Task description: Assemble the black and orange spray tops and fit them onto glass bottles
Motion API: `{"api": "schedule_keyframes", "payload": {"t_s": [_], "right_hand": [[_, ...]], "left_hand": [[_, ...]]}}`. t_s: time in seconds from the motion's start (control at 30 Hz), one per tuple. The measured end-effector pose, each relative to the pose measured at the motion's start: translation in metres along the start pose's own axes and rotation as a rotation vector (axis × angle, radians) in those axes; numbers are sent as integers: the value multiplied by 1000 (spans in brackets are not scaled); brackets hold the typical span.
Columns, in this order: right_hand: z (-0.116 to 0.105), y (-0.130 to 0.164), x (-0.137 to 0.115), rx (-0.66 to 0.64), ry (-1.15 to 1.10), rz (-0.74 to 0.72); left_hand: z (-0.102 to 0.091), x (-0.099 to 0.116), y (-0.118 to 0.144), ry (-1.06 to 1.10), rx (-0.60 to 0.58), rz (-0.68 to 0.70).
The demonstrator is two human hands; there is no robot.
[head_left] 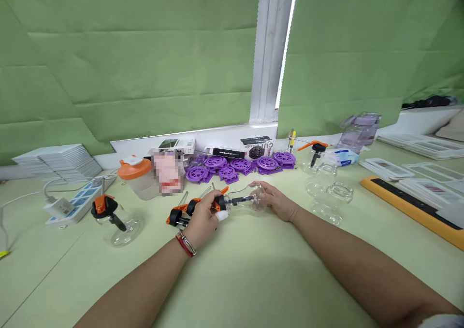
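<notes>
Two hands meet on a pale green table (253,279) backed by green window blinds (126,67). The left hand (203,219) grips the black-orange pump cap (220,202); the right hand (277,201) clasps the clear bottle (250,198) lying sideways. Purple discs (239,166) lie behind.

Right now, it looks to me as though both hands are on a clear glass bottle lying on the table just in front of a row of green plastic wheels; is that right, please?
Not quite: the plastic wheels are purple, not green. The head view shows the left hand at the black and orange cap end and the right hand around the body of the clear glass bottle on the table, just in front of that row.
</notes>
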State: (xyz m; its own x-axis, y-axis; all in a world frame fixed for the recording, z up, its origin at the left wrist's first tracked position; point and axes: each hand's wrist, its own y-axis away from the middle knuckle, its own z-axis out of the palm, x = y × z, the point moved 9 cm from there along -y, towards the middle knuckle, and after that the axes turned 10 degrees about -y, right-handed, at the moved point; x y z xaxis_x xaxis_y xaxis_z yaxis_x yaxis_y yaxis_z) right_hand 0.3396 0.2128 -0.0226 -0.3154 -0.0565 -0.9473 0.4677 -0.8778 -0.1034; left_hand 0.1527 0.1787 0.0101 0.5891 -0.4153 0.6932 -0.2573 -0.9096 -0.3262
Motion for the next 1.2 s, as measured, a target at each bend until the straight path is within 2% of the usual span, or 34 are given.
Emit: {"api": "schedule_keyframes", "payload": {"t_s": [0.23, 0.3, 0.4, 0.47, 0.67, 0.83, 1.03, 1.2], "right_hand": [[-12, -1, 12, 143, 185, 94], [-11, -1, 13, 119, 131, 94], [-1, 2, 11, -24, 18, 98], [3, 5, 6, -73, -28, 93], [1, 3, 8, -30, 22, 103], [-12, -5, 16, 83, 64, 91], [6, 3, 2, -83, -127, 37], [1, 1, 14, -1, -44, 140]], "left_hand": [[3, -5, 0, 40, 8, 11], [2, -6, 0, 35, 20, 10], [-1, -10, -2, 33, 38, -11], [-3, -12, -3, 49, 47, -22], [0, -12, -3, 112, 4, -45], [4, -11, -2, 160, -21, -65], [2, -12, -3, 132, -16, -67], [0, -5, -2, 122, 7, -10]]}}
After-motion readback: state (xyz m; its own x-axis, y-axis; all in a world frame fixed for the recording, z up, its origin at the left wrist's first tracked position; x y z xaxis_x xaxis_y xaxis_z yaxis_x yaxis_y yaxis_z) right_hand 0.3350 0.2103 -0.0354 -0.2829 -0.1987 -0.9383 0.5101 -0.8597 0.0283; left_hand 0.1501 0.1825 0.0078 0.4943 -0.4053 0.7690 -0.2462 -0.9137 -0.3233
